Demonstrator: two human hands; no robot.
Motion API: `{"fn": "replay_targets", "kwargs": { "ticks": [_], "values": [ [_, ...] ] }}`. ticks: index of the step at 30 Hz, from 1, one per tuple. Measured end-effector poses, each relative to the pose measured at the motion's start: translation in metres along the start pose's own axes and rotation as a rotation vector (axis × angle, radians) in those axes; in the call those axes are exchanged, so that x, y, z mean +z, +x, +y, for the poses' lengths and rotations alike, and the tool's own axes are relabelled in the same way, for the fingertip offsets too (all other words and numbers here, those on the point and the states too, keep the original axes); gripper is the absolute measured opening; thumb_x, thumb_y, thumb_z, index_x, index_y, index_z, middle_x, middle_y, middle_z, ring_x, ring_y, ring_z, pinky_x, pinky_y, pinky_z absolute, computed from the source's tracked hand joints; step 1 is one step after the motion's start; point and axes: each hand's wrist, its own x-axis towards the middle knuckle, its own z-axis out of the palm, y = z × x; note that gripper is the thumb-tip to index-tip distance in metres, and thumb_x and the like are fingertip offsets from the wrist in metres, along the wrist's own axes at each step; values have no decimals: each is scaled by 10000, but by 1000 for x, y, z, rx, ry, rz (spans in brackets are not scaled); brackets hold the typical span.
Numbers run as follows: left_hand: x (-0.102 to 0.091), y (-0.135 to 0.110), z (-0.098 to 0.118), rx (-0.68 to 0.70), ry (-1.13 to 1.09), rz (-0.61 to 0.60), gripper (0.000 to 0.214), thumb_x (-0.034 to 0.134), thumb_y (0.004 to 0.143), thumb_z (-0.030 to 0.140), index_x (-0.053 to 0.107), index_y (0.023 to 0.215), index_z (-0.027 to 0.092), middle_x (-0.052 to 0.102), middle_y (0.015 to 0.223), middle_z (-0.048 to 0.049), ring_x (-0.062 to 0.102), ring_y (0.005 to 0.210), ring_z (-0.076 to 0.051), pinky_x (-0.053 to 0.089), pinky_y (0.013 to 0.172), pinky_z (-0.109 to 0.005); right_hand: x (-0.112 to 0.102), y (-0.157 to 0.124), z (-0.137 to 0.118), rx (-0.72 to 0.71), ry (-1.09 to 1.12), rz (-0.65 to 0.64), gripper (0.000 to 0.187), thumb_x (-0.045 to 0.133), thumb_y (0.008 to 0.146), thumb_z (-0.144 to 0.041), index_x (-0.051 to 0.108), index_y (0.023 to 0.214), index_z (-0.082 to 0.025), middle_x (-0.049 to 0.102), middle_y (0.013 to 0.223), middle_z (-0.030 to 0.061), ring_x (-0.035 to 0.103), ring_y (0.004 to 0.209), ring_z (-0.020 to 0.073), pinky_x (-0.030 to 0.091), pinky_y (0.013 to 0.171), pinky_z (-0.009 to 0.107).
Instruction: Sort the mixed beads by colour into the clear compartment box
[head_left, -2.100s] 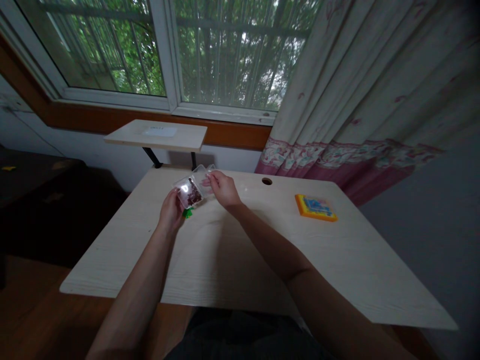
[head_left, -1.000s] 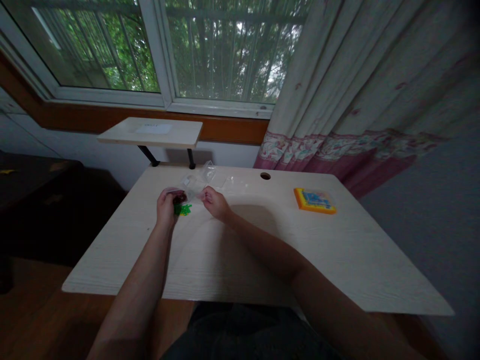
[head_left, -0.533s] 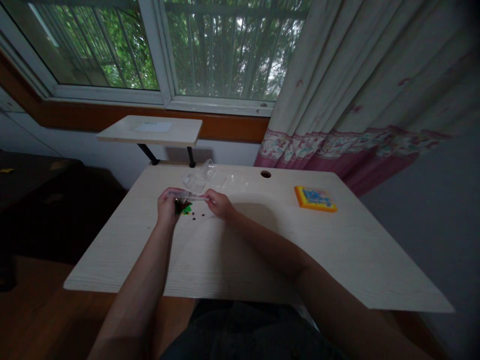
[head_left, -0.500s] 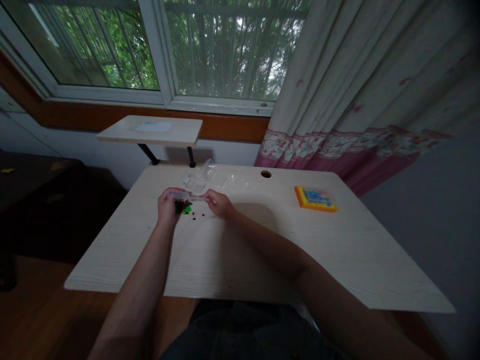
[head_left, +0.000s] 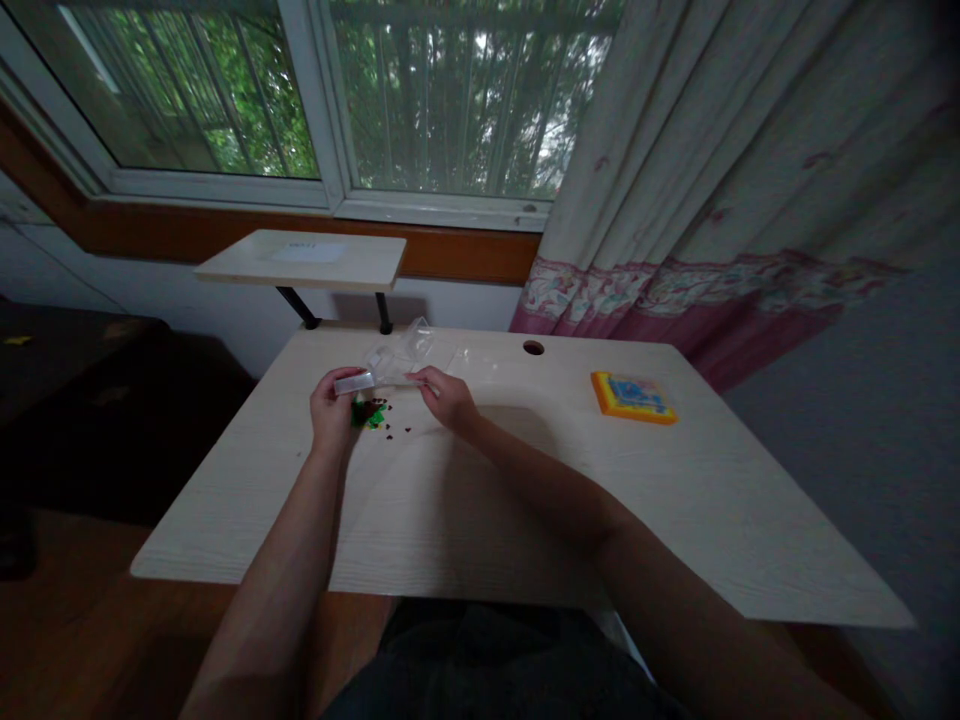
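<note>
My left hand (head_left: 328,402) is closed around one end of a small clear plastic box (head_left: 355,383), held above the table and tilted. My right hand (head_left: 448,398) pinches a thin, pale piece (head_left: 411,381) that reaches left toward the box. Its kind is too small to make out. Under the box lies a heap of green and dark red sequins (head_left: 369,413). Several dark ones are scattered to the right of the heap. Behind my hands stand clear plastic containers (head_left: 417,340), partly overlapping.
An orange and yellow box (head_left: 634,398) with a blue picture lies on the right of the pale wooden table (head_left: 480,540). A raised shelf (head_left: 315,262) with a paper label stands at the back left. Near the back edge is a round cable hole (head_left: 533,348).
The clear box in my left hand has tipped so that a broad face shows. My right hand has shifted slightly up and right. The sequins beneath are more visible.
</note>
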Motion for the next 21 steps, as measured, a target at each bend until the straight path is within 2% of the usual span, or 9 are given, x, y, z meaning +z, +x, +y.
{"fn": "replay_targets", "kwargs": {
  "ticks": [2,5,7,11,14,17,21],
  "values": [
    [0,2,-2,2,1,20,221,695,738,246,707,955,204,706,967,-43,660,940,-189,519,881,-313,0,4,-2,37,125,91,186,537,925,-229,648,1075,-218,725,1087,51,690,1022,169,525,967,332],
    [1,2,-5,-7,-7,9,315,728,764,322,670,1053,211,693,977,-41,658,937,-174,510,875,-291,0,12,-3,113,372,171,208,606,890,-297,633,1073,-202,726,1064,64,704,1007,166,550,961,338],
    [2,1,-4,0,37,-14,368,736,768,354,654,1102,222,678,960,-31,652,922,-172,509,849,-280,-3,17,-4,212,509,185,238,638,868,-315,620,1076,-200,729,1028,66,713,999,176,583,910,344],
    [3,-4,2,59,143,-109,468,756,753,336,631,1194,243,651,876,2,626,813,-144,486,802,-245,-14,23,-4,488,693,191,229,664,860,-305,591,1053,-207,730,966,54,732,941,195,636,703,325],
    [2,-6,2,77,222,-135,448,722,780,326,642,1211,234,603,757,28,570,680,-121,456,685,-223,-21,24,-4,615,798,171,208,664,861,-223,578,1049,-194,737,960,63,736,917,195,637,661,311],
    [-2,-2,-2,23,231,-21,382,637,831,314,659,1199,212,543,658,46,537,601,-116,433,617,-227,-24,22,-6,610,890,85,218,597,896,-154,577,1110,-190,743,963,63,737,879,168,629,694,298],
    [-15,16,-10,-54,178,186,429,555,868,294,589,1281,183,514,615,57,603,642,-142,461,656,-251,-31,13,-8,548,965,-34,289,523,930,-120,559,1208,-191,740,964,57,740,803,151,611,668,272]
  ]
}}
